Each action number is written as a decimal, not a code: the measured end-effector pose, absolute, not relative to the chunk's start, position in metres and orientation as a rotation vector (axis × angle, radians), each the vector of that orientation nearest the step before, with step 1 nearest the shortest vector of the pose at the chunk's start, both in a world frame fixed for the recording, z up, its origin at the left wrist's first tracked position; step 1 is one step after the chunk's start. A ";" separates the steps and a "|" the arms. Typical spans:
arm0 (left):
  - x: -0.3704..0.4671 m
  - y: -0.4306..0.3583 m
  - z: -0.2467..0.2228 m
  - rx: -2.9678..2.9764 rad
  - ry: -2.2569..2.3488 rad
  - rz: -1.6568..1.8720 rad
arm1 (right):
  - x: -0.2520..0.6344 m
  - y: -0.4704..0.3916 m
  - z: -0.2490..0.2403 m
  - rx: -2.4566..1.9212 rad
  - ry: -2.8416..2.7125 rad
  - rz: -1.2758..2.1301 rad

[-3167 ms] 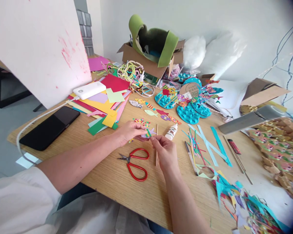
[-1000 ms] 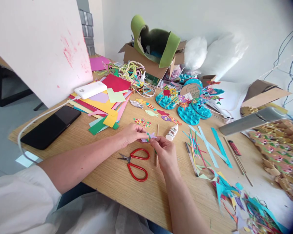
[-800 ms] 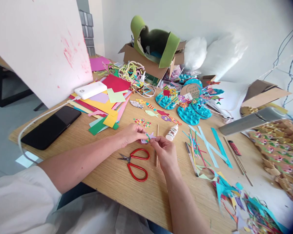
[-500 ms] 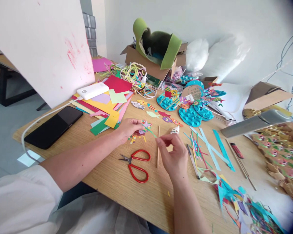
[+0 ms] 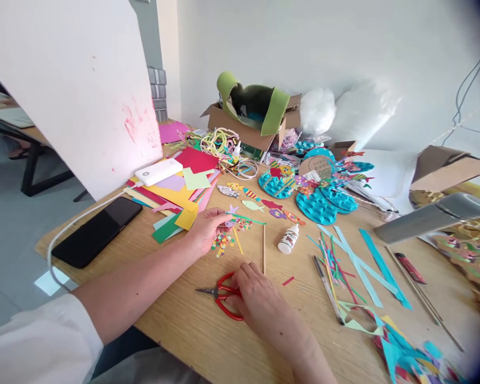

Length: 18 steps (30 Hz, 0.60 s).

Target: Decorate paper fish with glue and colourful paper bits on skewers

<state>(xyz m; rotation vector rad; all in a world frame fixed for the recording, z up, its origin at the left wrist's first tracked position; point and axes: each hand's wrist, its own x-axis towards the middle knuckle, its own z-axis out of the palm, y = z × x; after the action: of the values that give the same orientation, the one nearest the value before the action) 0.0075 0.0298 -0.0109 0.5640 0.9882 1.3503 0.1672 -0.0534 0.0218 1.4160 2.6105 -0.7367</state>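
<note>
Pinched in my left hand (image 5: pixel 208 229) is a thin green paper strip (image 5: pixel 250 219), its free end stretching to the right. My right hand (image 5: pixel 256 293) is closed over the red handles of the scissors (image 5: pixel 220 292), which lie on the table with closed blades pointing left. Confetti-like paper dots (image 5: pixel 223 242) and a yellow strip (image 5: pixel 238 240) are beside my left hand. A wooden stick (image 5: pixel 264 249) lies just beyond my right fingers, with a white glue bottle (image 5: pixel 288 238) to its right. Several cut paper fish (image 5: pixel 253 205) are behind my left hand.
A black phone (image 5: pixel 98 230), a cabled white power bank (image 5: pixel 159 171) and coloured paper sheets (image 5: pixel 196 178) occupy the left side. Blue crafted bases (image 5: pixel 316 208) stand at the back. Paper strips (image 5: pixel 354 264), a pen (image 5: pixel 328 290) and a grey bottle (image 5: pixel 428 218) are to the right.
My right hand has left the green strip's end and moved down and left onto the scissors' handles. My left hand still holds the strip. The view has tilted upward slightly.
</note>
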 end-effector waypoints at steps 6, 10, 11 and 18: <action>0.007 0.029 -0.008 0.587 0.988 1.403 | 0.183 -0.046 0.011 1.554 2.579 -1.445; 0.007 0.030 -0.008 0.618 1.003 1.425 | 0.180 -0.039 0.005 1.596 2.524 -1.980; 0.007 0.030 -0.008 0.627 1.007 1.428 | 0.177 -0.038 0.005 1.634 2.536 -2.041; 0.012 0.023 -0.005 0.711 1.005 1.408 | 0.167 -0.035 0.002 1.798 2.446 -2.251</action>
<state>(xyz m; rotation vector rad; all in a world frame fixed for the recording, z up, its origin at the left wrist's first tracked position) 0.0119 0.0234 -0.0047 0.7112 1.0046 1.4076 0.1674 -0.0351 0.0022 1.7979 2.4457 -2.2514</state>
